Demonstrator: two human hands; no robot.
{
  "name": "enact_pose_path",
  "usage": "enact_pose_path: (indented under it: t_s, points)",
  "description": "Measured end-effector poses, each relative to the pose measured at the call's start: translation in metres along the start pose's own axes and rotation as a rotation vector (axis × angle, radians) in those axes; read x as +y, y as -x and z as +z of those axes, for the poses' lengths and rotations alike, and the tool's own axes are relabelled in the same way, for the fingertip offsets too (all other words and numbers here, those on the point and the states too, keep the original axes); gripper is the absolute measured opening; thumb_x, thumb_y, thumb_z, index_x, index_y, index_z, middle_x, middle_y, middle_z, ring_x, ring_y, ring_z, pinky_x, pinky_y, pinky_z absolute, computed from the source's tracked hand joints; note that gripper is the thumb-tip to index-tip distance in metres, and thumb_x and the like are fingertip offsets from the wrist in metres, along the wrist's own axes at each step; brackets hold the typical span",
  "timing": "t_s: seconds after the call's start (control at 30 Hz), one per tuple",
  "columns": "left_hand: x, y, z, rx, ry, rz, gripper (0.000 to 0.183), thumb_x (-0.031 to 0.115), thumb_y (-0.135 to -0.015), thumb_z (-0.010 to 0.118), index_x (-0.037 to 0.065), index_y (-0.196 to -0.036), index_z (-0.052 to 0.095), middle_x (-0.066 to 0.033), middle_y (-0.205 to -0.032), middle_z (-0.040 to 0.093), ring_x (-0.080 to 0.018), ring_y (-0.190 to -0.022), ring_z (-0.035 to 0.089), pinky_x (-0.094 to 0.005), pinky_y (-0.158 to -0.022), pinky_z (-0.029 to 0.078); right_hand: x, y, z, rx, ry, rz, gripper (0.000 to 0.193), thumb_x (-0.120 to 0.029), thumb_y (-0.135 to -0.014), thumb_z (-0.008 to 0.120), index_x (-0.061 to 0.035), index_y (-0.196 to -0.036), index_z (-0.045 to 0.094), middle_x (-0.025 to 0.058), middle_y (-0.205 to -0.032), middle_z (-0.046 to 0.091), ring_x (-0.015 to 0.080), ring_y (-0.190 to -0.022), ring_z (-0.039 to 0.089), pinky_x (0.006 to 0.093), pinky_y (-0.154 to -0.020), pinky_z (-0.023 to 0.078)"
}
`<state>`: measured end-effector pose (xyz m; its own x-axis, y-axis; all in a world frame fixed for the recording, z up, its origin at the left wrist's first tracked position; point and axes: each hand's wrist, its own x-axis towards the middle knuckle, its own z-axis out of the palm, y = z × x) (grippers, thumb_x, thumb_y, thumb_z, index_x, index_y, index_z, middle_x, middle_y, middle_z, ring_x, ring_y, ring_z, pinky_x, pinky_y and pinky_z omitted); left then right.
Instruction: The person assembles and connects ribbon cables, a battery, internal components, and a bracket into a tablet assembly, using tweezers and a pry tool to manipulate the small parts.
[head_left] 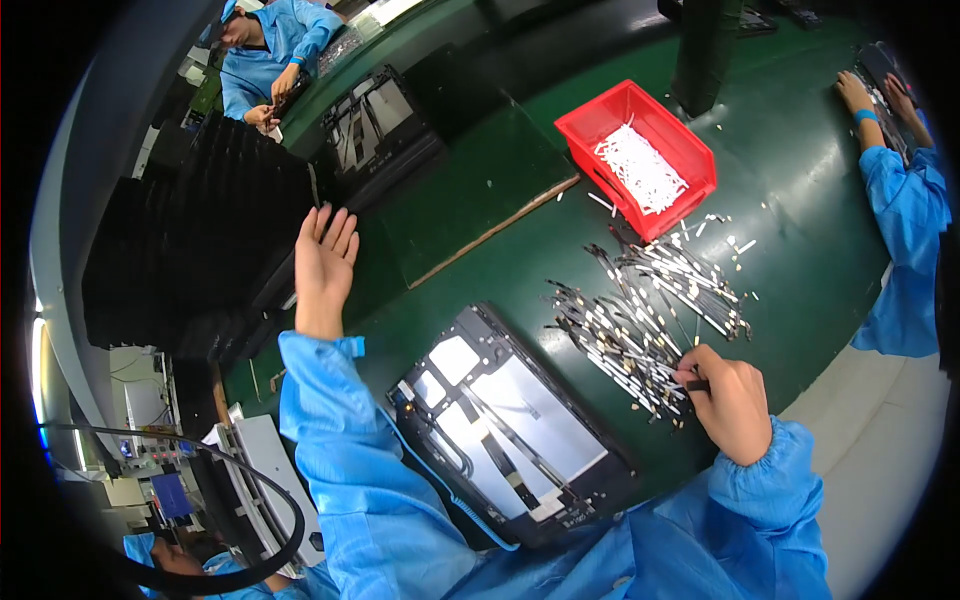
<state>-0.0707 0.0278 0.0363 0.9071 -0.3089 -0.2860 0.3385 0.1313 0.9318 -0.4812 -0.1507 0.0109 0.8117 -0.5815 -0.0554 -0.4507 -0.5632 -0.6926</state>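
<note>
My left hand [325, 262] is raised, palm up with fingers spread and nothing in it, next to a tall stack of black trays [190, 230]. A blue wrist band with a coiled cord is on that arm. My right hand [735, 405] is pinched on a thin black strip [697, 385] at the near edge of a loose pile of black and white flat strips [640, 325], which look like flex cables. Between my arms lies an opened flat device [540, 415] with silver panels, a black frame and dark ribbon cables across it.
Beyond the pile, a red bin [690, 150] holds many small white pieces. Another opened device [375, 125] rests on black trays at the far left. A dark post [708, 60] rises from the green table [480, 270]. Co-workers in blue sit at far left and right.
</note>
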Motion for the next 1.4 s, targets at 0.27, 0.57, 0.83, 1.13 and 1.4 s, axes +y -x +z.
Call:
enact_pose_path:
  t_s: [0.27,0.57,0.83,1.13,1.4]
  points:
    - [0.007,0.179,0.028,-0.523,-0.463,0.327,0.038,0.024,-0.092,0.048,-0.001,-0.122,0.051,-0.0131,-0.121,0.056,-0.0236,-0.109,0.056,-0.0320,-0.095,0.041,-0.013,0.008,-0.005,0.200,-0.150,0.038,0.006,-0.004,-0.078,0.068,-0.0012,-0.082,0.064,0.0060,-0.050,0.041,0.0103,-0.044,0.034,0.0263,-0.043,0.029]
    - [-0.033,0.291,0.016,-0.781,-0.690,0.357,0.028,0.013,-0.086,0.058,-0.004,-0.108,0.063,-0.0166,-0.104,0.064,-0.0269,-0.095,0.062,-0.0342,-0.084,0.048,-0.035,0.016,0.004,0.619,-0.004,-0.222,0.011,0.003,-0.074,0.071,0.0002,-0.083,0.066,0.0014,-0.055,0.044,0.0062,-0.045,0.033,0.0234,-0.042,0.024]
    - [-0.076,0.317,0.032,-0.801,-0.267,-0.070,0.028,0.014,-0.095,0.050,-0.004,-0.113,0.061,-0.0130,-0.085,0.067,-0.0144,-0.078,0.061,-0.0255,-0.070,0.048,-0.049,0.055,-0.015,0.660,0.082,-0.452,0.013,0.005,-0.072,0.070,-0.0004,-0.084,0.067,0.0075,-0.060,0.055,0.0142,-0.044,0.035,0.0259,-0.042,0.027]
    - [-0.097,0.318,0.029,-0.646,-0.019,-0.252,0.011,0.007,-0.085,0.064,-0.004,-0.087,0.066,-0.0092,-0.080,0.064,-0.0082,-0.069,0.054,-0.0231,-0.061,0.042,-0.057,0.075,0.006,0.054,-0.117,-1.052,0.026,-0.021,-0.064,0.077,-0.0087,-0.086,0.071,-0.0047,-0.049,0.023,0.0094,-0.041,0.023,0.0271,-0.042,0.015]
    - [-0.098,0.320,0.019,-0.501,-0.199,0.103,0.008,0.006,-0.077,0.072,-0.001,-0.080,0.069,-0.0033,-0.069,0.060,-0.0086,-0.057,0.049,-0.0218,-0.052,0.038,-0.073,0.064,0.017,-0.333,-0.531,-0.303,0.022,-0.013,-0.070,0.079,0.0000,-0.084,0.068,0.0036,-0.048,0.047,0.0106,-0.040,0.044,0.0248,-0.040,0.031]
